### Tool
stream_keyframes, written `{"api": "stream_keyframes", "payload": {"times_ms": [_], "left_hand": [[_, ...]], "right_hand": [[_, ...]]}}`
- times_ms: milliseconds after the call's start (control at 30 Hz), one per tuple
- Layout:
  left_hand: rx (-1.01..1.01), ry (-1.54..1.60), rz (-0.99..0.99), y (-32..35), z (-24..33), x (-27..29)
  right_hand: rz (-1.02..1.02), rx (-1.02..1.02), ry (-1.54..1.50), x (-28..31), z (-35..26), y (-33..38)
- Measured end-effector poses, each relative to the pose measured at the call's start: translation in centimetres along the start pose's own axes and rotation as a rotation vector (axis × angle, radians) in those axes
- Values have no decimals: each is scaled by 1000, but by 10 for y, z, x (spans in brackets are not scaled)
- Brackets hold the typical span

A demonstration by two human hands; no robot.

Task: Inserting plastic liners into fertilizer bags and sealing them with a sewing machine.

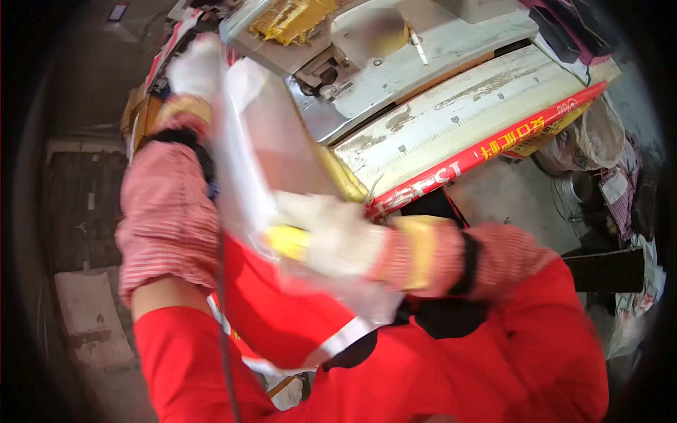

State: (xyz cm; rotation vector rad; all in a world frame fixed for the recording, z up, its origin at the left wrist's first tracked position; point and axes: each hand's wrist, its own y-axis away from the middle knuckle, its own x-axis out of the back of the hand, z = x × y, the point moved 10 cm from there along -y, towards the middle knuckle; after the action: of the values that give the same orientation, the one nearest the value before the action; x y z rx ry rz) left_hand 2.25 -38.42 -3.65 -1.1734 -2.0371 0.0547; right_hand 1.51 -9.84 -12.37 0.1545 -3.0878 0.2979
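Bag [261, 155] was up between both hands, clear plastic, held in the air in front of the person's chest. Left hand [197, 67], in a white glove, was closed on the bag's top edge, raised high near the bench's left end. Right hand [331, 236], also gloved, was clamped on the bag lower down, fingers [293, 211] wrapped over the film and a yellow object [288, 241] just at the fingertips; couldn't tell if that sat inside the bag or under the glove. Bag's lower edge hung crumpled below the right wrist, against the red clothing.

Striped sleeves [166, 218] covered both forearms, yellow cuffs at the wrists.

Bench [451, 113] ran diagonally behind the bag, white top worn and chipped, with a red strip [486, 151] along its near edge. That edge came right up to the right hand, nearly touching the glove. Grey machine [395, 63] sat on the far side of the bench, well apart from both hands. Yellow piece [289, 17] lay at its top left.

Room to move: tight on the right, where the bench edge and a heap of bags and rags [599, 148] crowded in. Left side was more open, bare floor [84, 211] below the left elbow. Thin dark cord [224, 331] hung down past the left arm.
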Motion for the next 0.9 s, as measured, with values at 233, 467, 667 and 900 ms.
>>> {"api": "stream_keyframes", "payload": {"times_ms": [233, 467, 667, 900], "left_hand": [[-290, 361, 70, 83, 91, -34], [-388, 817, 258, 71, 93, 5], [199, 1722, -350, 71, 99, -70], [250, 1378, -726, 112, 102, -57]], "right_hand": [[-45, -637, -216, 68, 123, 121], [310, -503, -138, 105, 76, 111], [162, -254, 313, 97, 54, 103], [-427, -446, 1165, 67, 60, 112]]}}
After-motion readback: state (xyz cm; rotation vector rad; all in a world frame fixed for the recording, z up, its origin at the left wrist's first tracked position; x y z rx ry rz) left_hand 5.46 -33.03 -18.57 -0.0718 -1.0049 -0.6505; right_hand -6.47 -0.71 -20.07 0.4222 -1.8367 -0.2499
